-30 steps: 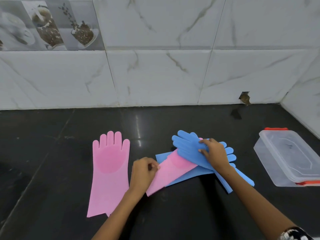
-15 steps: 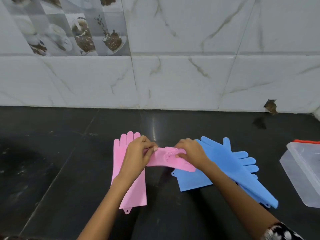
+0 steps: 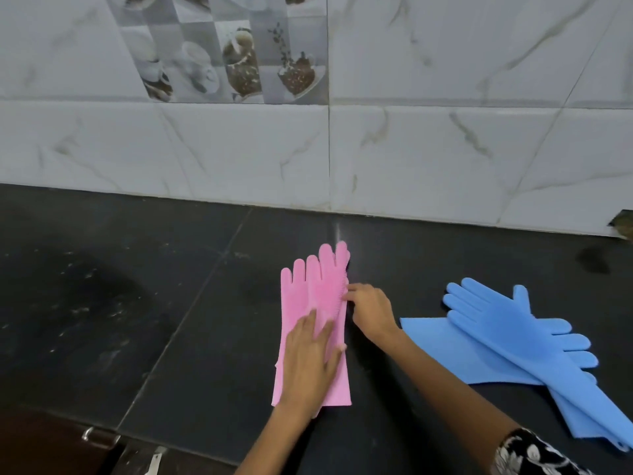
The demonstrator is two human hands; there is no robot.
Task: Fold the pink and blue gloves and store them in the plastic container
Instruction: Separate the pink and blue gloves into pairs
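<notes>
Pink gloves (image 3: 313, 323) lie stacked one on the other at the lower middle of the frame, on a black counter (image 3: 137, 320), their fingers pointing toward the upper edge and their cuffs toward the lower edge. The left hand (image 3: 310, 363) lies flat on the lower half of the stack, its fingers straight and spread, pressing down with no grip closed on anything. The right hand (image 3: 371, 311) sits just beside the stack's right edge, its fingertips touching that edge near the bristled palm; whether they pinch the edge or only touch it I cannot tell.

Blue gloves (image 3: 513, 351) lie at the right of the frame, well apart from the pink ones. One lies flat with its cuff toward the middle of the frame, and the other lies diagonally across it, its fingers toward the upper left and its cuff running off the lower right corner.

A white marbled tile wall (image 3: 445, 149) rises behind the counter, with a patterned tile (image 3: 233, 49) of cups in the upper left. A patterned sleeve (image 3: 527, 454) covers the right forearm at the lower right.
</notes>
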